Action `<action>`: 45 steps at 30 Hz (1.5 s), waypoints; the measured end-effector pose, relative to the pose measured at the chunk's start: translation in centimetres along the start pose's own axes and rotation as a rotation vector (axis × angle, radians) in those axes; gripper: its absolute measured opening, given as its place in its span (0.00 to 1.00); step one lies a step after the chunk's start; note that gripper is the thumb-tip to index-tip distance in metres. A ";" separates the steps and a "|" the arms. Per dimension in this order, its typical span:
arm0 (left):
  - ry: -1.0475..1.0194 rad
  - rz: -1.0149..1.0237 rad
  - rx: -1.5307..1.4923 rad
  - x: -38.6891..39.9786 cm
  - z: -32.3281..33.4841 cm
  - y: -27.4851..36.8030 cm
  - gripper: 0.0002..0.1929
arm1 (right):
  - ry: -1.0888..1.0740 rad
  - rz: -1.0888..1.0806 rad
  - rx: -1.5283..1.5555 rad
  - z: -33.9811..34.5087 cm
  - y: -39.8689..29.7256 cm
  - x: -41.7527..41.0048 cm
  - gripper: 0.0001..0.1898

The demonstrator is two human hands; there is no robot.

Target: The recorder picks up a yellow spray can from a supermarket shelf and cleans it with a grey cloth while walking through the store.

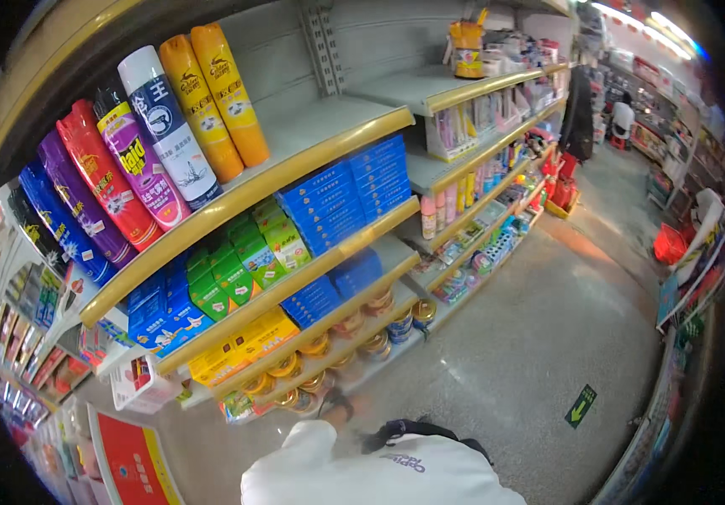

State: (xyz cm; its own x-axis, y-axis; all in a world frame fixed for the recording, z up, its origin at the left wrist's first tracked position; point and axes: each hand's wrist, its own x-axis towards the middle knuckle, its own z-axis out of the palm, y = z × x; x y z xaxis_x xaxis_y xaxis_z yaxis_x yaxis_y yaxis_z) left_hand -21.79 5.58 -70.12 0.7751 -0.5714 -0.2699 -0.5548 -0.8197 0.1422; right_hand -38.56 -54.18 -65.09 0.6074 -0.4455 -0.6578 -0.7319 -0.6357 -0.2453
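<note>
A white-sleeved arm with a dark band (pixel 338 401) at the wrist reaches in at the bottom, close to the lowest shelves. My left hand beyond it is blurred, and its fingers cannot be made out. My right hand is out of view. Before me, a row of aerosol insecticide cans stands on the upper shelf, among them a Raid can (pixel 138 164), a white-capped can (pixel 170 126) and two yellow cans (pixel 230 95). Below are green boxes (pixel 230 274), stacked blue boxes (pixel 324 205) and a yellow carton (pixel 242 347). Round gold-lidded tins (pixel 287 365) fill the lower level.
A white plastic basket (pixel 143 385) stands at the shelf's left end, near a red sign panel (pixel 132 464). The grey floor (pixel 495 353) of the aisle bears a green arrow sticker (pixel 581 406). Far down the aisle a person (pixel 623 118) sits on a red stool.
</note>
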 end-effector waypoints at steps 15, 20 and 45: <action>0.535 -0.384 -0.333 9.2 -57.3 11.0 0.15 | -0.154 0.074 0.456 -14.2 -11.6 28.7 0.14; 0.719 -0.662 0.294 8.9 -69.9 9.2 0.13 | -0.120 0.066 0.513 -20.3 -21.9 42.4 0.14; 1.158 -1.584 1.015 1.9 -89.1 -5.4 0.35 | -0.520 -0.079 0.658 -22.5 -26.4 38.9 0.14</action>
State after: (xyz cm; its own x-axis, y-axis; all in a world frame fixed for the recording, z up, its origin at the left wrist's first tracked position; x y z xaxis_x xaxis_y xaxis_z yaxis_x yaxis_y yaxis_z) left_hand 9.67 5.36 13.49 0.1914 0.2672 0.9444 0.9015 -0.4285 -0.0615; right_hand 11.37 -68.92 -68.20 0.5622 0.0348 -0.8262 -0.8222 -0.0841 -0.5630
